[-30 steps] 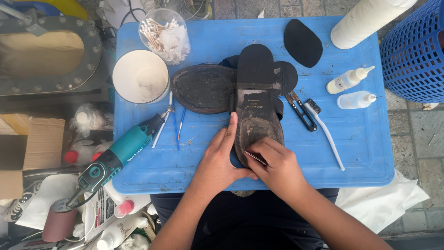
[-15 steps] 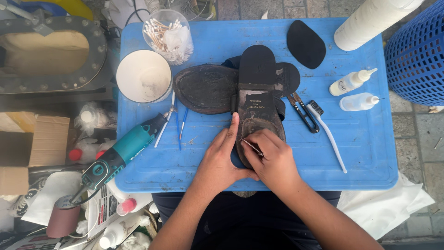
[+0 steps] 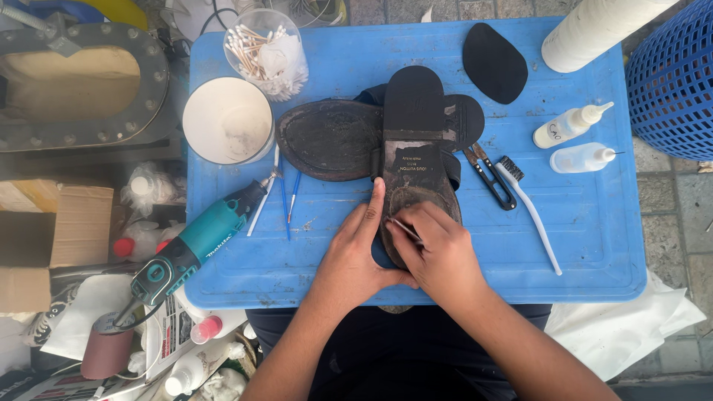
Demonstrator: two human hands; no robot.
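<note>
A dark sandal (image 3: 414, 145) lies sole-up on the blue plastic table (image 3: 594, 245), its worn front sole pointing toward me. My left hand (image 3: 356, 249) presses flat against the left edge of that front sole and steadies it. My right hand (image 3: 438, 249) grips a thin metal tool (image 3: 405, 229) whose tip touches the front sole. A second sandal (image 3: 330, 137) lies sole-up just to the left, partly under the first one.
On the table are a white cup (image 3: 226, 120), a clear tub of cotton swabs (image 3: 267, 50), a teal rotary tool (image 3: 200, 238), thin brushes (image 3: 286, 197), black snips (image 3: 490, 174), a toothbrush (image 3: 529, 208), two small squeeze bottles (image 3: 572, 141), a black sole patch (image 3: 494, 61). A blue basket (image 3: 672, 82) stands right.
My right hand has shifted the thin tool slightly across the front sole. My left hand stays pressed on the sandal. The camera view has drifted a little.
</note>
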